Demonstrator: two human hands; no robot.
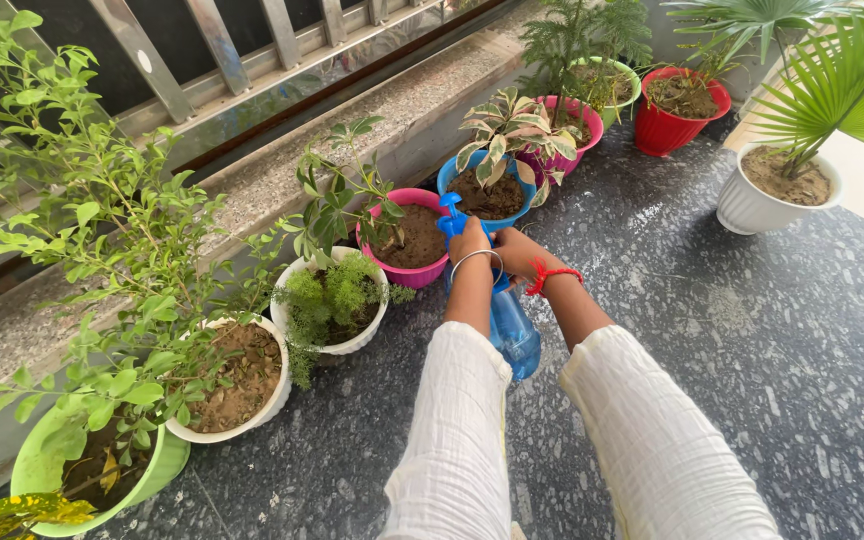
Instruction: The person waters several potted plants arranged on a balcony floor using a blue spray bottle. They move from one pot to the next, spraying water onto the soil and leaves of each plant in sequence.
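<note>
Over the pot row: both hands meet at one blue spray bottle, held above the dark speckled stone floor, just in front of the pink pot and the blue pot.
Hidden: the bottle's neck and trigger are covered by the hands; only the blue spray head and the lower body show. Fingers are mostly out of sight behind the wrists.
Cut off: both white crinkled sleeves run off the bottom edge; the lime-green pot is clipped at lower left, the palm fronds at upper right.
Left hand: closed round the top of the bottle at the spray head; thin metal bangle on the wrist.
Right hand: wrapped on the bottle's upper part, beside the left hand; red thread band on the wrist.
Materials: bottle is translucent blue plastic, rounded at the base; pots are smooth plastic, the white pots ribbed or plain; soil is dry, brown and lumpy.
Axis: long axis runs from lower right, near the person, up and left; the spray head points toward the pink pot's plant.
Surround: a rough granite ledge and metal railing lie behind the pots; a red pot stands farther along.
</note>
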